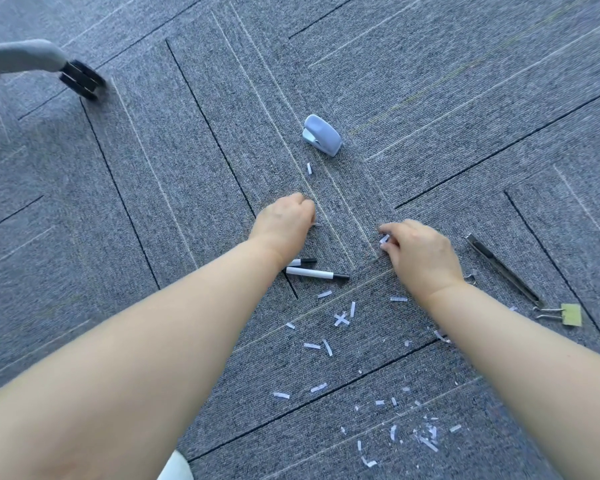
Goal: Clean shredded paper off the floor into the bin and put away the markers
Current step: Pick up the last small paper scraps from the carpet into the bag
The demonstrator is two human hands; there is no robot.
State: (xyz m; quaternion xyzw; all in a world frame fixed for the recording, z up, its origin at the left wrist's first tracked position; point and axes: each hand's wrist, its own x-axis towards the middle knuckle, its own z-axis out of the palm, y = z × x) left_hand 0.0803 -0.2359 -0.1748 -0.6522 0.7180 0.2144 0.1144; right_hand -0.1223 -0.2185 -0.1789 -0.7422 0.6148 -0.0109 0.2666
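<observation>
The camera rides on the person's head and faces forward and steeply down onto the carpet floor (pixel 187 168). Both forearms enter from the bottom corners, and the left hand (pixel 284 223) and right hand (pixel 423 254) land near the frame's middle. The view is near enough that the paper shred (pixel 384 239) pinched by the right hand shows plainly. The wide lens reaches a stapler (pixel 323 135) above centre and a chair caster (pixel 82 79) toward the upper left edge.
</observation>
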